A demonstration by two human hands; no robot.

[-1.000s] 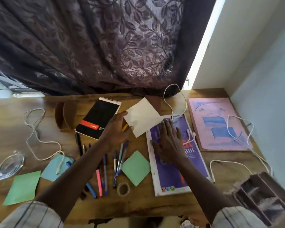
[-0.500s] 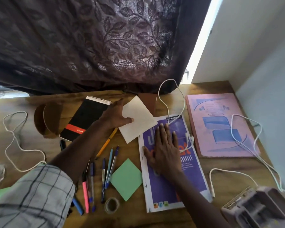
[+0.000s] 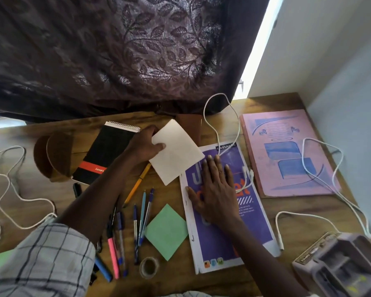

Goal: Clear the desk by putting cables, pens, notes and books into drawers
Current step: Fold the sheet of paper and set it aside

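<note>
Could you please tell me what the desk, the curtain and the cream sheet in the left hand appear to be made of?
The desk looks like wood or wood-look laminate, with brown grain and a slight sheen. The curtain seems woven fabric, dark purple, with a glossy leaf pattern and soft folds. The sheet looks like matte paper, thin and flat.

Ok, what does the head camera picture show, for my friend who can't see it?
A person's left hand pinches a cream square paper note at a wooden desk, while the right hand lies flat on a purple-covered notebook. Coloured pens, a green square paper note and white cables lie around them.
</note>
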